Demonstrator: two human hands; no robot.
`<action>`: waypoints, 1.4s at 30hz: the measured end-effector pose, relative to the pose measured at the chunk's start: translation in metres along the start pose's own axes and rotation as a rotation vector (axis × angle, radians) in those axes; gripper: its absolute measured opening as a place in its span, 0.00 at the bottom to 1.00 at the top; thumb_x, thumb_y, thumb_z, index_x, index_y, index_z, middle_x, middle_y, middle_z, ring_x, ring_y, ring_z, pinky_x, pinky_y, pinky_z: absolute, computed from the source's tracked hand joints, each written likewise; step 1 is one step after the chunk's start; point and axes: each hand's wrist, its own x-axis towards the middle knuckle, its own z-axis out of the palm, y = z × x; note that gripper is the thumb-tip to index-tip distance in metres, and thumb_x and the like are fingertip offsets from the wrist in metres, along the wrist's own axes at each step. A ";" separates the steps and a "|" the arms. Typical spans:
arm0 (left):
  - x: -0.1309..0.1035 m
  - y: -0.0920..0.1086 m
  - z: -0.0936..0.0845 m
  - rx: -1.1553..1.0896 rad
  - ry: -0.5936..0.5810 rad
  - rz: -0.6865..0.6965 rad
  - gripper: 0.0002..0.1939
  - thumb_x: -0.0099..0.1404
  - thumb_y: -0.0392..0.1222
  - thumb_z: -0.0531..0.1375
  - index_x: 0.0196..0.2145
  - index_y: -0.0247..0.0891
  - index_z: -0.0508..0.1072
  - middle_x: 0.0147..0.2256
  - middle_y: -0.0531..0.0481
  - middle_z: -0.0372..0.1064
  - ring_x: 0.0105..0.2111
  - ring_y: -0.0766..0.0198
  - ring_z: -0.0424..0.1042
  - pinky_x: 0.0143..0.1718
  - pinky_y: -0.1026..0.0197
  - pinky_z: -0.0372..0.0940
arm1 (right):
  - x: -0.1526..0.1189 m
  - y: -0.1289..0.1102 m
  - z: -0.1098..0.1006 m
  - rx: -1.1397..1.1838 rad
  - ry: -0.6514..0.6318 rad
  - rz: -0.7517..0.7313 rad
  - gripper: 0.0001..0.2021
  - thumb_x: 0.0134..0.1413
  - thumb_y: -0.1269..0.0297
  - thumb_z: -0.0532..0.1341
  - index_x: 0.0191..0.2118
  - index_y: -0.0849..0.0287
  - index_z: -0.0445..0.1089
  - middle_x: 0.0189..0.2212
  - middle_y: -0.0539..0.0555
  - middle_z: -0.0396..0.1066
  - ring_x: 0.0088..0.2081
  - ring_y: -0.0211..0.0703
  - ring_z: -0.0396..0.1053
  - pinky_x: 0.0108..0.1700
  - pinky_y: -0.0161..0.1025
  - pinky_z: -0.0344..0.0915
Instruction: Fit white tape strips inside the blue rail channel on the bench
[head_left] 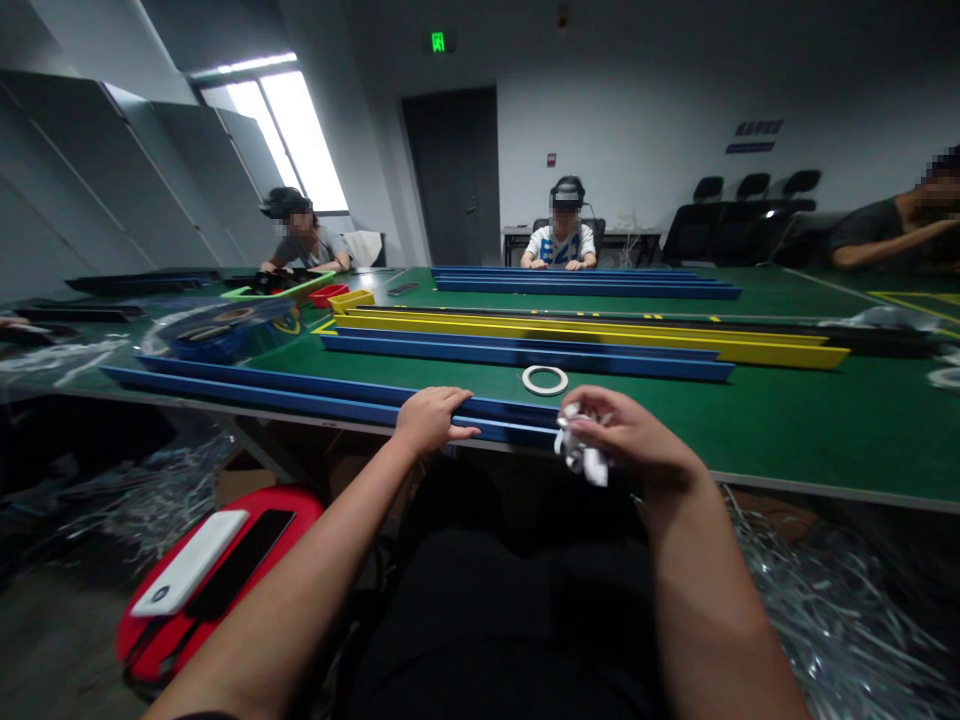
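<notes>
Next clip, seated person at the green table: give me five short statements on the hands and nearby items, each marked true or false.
1. The left hand rests on the long blue strip at the table's near edge. True.
2. The right hand is bare of anything. False: it pinches a crumpled white scrap.
3. A white tape ring lies flat on the green table beyond the hands. True.
4. The tape ring sits on the yellow strip. False: it lies on the green surface, nearer than the yellow strip.
5. A white slab lies on a red stool at the person's left. True.
</notes>
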 end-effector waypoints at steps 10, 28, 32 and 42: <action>0.000 0.000 0.002 -0.003 0.008 0.002 0.34 0.59 0.69 0.58 0.54 0.44 0.71 0.50 0.46 0.74 0.49 0.51 0.72 0.50 0.51 0.65 | 0.012 -0.018 0.008 0.614 0.269 0.027 0.20 0.57 0.42 0.56 0.29 0.55 0.69 0.25 0.50 0.64 0.27 0.39 0.61 0.28 0.37 0.55; 0.002 0.001 -0.003 -0.018 -0.028 -0.013 0.33 0.59 0.67 0.59 0.55 0.45 0.70 0.51 0.46 0.73 0.50 0.51 0.71 0.52 0.52 0.64 | 0.038 0.048 0.049 -1.191 0.119 -0.026 0.21 0.60 0.43 0.55 0.46 0.53 0.71 0.46 0.58 0.70 0.49 0.50 0.63 0.49 0.44 0.59; 0.004 0.001 -0.009 -0.041 -0.085 0.002 0.34 0.59 0.67 0.58 0.57 0.46 0.69 0.52 0.46 0.72 0.51 0.53 0.70 0.53 0.53 0.63 | 0.033 0.044 0.053 -1.282 0.057 0.038 0.34 0.54 0.34 0.54 0.57 0.53 0.65 0.51 0.62 0.68 0.52 0.55 0.63 0.50 0.49 0.58; 0.014 0.001 -0.009 0.082 -0.175 -0.063 0.37 0.54 0.72 0.59 0.49 0.39 0.72 0.43 0.41 0.74 0.45 0.48 0.71 0.48 0.50 0.63 | 0.044 0.040 0.038 -1.265 -0.141 0.174 0.33 0.48 0.40 0.64 0.56 0.53 0.66 0.52 0.60 0.70 0.51 0.54 0.67 0.48 0.45 0.61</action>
